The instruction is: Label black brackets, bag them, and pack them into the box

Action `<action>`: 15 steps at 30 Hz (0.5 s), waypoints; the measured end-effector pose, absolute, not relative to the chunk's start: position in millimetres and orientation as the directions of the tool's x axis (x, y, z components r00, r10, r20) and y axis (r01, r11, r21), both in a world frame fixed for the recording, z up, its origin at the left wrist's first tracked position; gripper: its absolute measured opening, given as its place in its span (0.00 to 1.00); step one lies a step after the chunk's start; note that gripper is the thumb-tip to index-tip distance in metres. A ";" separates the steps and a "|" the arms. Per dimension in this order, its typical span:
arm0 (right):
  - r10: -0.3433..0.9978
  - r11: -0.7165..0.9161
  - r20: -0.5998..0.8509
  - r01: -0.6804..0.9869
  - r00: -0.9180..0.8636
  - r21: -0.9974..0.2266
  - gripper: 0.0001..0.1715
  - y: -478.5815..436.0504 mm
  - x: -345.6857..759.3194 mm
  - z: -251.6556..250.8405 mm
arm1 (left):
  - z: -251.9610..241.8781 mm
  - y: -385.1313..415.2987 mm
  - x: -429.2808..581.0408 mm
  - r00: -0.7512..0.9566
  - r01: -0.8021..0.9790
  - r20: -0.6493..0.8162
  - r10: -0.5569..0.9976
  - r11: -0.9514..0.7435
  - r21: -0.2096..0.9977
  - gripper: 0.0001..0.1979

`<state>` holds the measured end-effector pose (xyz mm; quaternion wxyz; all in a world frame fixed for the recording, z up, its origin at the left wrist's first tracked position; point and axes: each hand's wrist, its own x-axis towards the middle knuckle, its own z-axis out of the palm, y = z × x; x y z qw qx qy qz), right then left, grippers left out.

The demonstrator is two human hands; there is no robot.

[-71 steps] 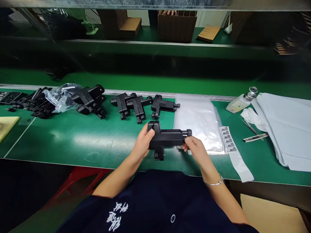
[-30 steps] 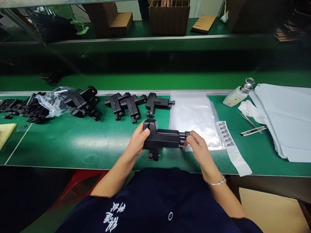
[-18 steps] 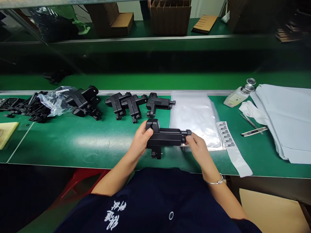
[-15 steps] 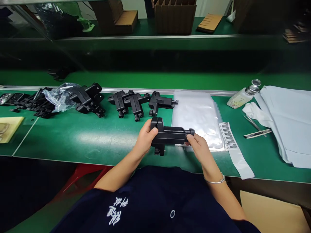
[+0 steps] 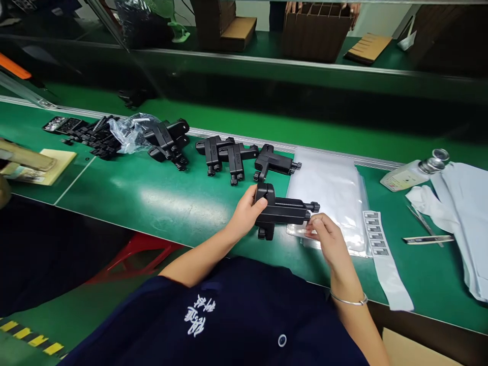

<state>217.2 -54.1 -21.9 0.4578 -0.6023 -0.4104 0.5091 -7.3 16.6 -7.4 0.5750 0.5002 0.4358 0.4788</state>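
Over the bench (image 5: 160, 208), the left hand (image 5: 245, 215) grips a bracket (image 5: 282, 213); the right hand (image 5: 330, 240) curls at its lower knob (image 5: 307, 216), any hold unclear.

**Lower knob uncovered; view turned left**

Right hand (image 5: 331, 238) has drawn outward, to 4 o'clock of the held black part (image 5: 284, 213). Lower knob (image 5: 307, 216), covered half a second ago, now shows; whether fingertips touch it, cannot tell. View swung left; bench edge (image 5: 152, 233) slants more steeply. New in frame: orange bar (image 5: 14, 66) at 10 o'clock, striped floor tape (image 5: 23, 333) at 8. More of yellow pad (image 5: 63, 161) at 9. Co-worker's fingers (image 5: 354, 13) now right of the carton (image 5: 314, 38), 1 o'clock.
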 end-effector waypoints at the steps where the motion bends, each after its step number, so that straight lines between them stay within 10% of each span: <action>1: 0.964 -0.244 -0.234 0.067 0.128 -0.968 0.27 -53.2 217.9 -22.7 | -7.4 16.3 -7.2 0.160 -0.127 -0.032 0.987 0.053 0.991 0.27; 15: 0.933 -0.297 -0.321 -0.154 0.163 -0.942 0.27 -51.8 209.3 -27.5 | -8.3 17.6 -9.4 0.195 -0.165 -0.003 0.981 0.036 0.986 0.29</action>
